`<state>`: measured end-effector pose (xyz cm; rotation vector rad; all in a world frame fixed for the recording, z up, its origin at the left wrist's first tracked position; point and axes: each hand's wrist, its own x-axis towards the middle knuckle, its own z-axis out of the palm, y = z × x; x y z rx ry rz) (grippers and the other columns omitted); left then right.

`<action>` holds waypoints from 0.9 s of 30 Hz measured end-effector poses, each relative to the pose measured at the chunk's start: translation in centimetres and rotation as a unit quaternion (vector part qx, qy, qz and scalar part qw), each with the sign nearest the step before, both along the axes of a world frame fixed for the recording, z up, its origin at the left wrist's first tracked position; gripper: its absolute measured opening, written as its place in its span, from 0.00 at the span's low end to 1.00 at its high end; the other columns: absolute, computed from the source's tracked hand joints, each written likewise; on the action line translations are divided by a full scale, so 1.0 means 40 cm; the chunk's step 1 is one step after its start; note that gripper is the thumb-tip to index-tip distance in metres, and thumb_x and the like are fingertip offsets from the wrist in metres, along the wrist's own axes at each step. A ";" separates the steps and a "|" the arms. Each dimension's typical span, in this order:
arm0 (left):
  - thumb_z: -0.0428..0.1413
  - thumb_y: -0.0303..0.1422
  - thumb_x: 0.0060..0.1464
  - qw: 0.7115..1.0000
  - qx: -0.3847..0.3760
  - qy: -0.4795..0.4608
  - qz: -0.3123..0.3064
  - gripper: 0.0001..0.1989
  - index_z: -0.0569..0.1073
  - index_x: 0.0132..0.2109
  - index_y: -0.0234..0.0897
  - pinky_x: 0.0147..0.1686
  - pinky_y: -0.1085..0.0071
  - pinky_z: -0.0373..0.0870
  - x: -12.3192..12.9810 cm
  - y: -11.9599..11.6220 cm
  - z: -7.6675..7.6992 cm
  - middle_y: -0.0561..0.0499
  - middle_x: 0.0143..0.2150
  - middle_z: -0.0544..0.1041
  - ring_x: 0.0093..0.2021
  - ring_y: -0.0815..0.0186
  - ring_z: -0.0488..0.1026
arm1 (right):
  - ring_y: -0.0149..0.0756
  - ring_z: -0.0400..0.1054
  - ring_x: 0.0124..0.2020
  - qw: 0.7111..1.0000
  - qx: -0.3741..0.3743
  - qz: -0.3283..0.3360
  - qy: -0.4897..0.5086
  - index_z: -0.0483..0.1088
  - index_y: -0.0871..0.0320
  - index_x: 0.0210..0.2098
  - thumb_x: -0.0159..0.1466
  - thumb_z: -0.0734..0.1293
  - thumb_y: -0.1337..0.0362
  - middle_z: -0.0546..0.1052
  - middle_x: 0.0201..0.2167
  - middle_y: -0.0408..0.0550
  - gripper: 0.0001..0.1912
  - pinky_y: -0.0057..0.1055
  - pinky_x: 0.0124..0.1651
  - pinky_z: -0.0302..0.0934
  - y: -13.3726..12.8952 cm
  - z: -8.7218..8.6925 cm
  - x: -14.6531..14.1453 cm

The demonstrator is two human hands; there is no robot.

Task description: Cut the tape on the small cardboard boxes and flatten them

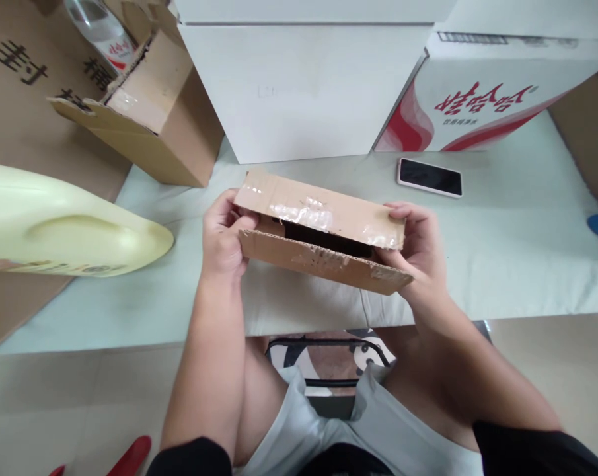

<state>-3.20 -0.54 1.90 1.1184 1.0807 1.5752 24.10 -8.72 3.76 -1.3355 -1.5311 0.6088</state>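
A brown cardboard box [323,205] is held between my two hands over the front of the cloth-covered table. Its two long flaps stand partly apart, with torn clear tape along them and a dark gap between. My left hand [224,235] grips the left end, the thumb at the opening. At the right end my right hand [417,251] is closed on the box, fingers on the upper flap and thumb by the lower one. What lies inside the box is too dark to make out.
A phone [430,177] lies behind my right hand. White cartons [308,92] stand along the back, one with red print [477,99]. At left are an open cardboard box [189,125] holding a clear bottle [103,33], and a pale yellow plastic object [71,218]. The green tablecloth [517,264] covers the table.
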 end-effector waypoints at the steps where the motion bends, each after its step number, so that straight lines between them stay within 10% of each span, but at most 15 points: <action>1: 0.75 0.49 0.38 1.000 0.001 0.008 -0.002 0.23 0.73 0.33 0.44 0.25 0.69 0.66 -0.002 0.001 -0.005 0.54 0.27 0.68 0.26 0.66 0.68 | 0.51 0.69 0.62 1.000 0.003 0.003 0.009 0.62 0.45 0.51 0.68 0.67 0.46 0.71 0.54 0.53 0.18 0.52 0.65 0.67 0.000 0.000 0.000; 27: 0.81 0.35 0.37 0.981 0.091 -0.068 -0.154 0.29 0.72 0.40 0.41 0.24 0.77 0.65 -0.027 0.013 -0.012 0.59 0.29 0.76 0.27 0.72 0.71 | 0.45 0.68 0.52 0.995 0.041 0.042 0.077 0.67 0.46 0.49 0.69 0.69 0.49 0.71 0.49 0.48 0.14 0.45 0.57 0.63 -0.003 -0.014 -0.001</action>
